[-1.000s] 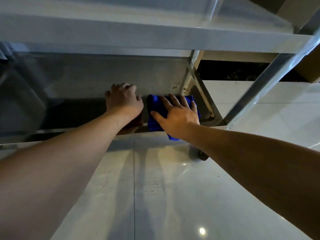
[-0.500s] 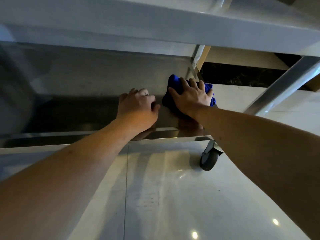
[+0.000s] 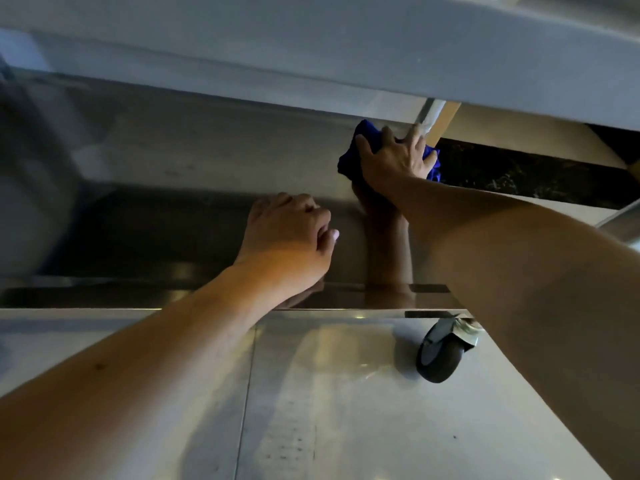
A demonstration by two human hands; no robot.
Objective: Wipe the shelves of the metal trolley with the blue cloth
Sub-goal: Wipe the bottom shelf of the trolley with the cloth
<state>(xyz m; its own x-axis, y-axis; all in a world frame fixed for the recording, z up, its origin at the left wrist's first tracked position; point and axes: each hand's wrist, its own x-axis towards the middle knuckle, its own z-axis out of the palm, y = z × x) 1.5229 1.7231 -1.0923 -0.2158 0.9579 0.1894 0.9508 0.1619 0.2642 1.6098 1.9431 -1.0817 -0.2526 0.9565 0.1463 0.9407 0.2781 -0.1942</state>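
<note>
Head view, left to right: your left hand (image 3: 289, 233) has stayed loosely curled, empty, on the lower shelf (image 3: 166, 237) at mid-frame. Your right hand (image 3: 394, 161), pressed flat on the blue cloth (image 3: 349, 157), has pushed it from the front edge toward upper right, into the back corner by the post (image 3: 427, 116), so this end looks nearly wiped.

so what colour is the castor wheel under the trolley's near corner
Dark grey to black, in a lighter grey metal bracket; the round rubber castor wheel shows clearly in the head view.

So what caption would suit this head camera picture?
Right hand presses a blue cloth into the far corner of the trolley's bottom shelf; left hand rests beside it.
</note>
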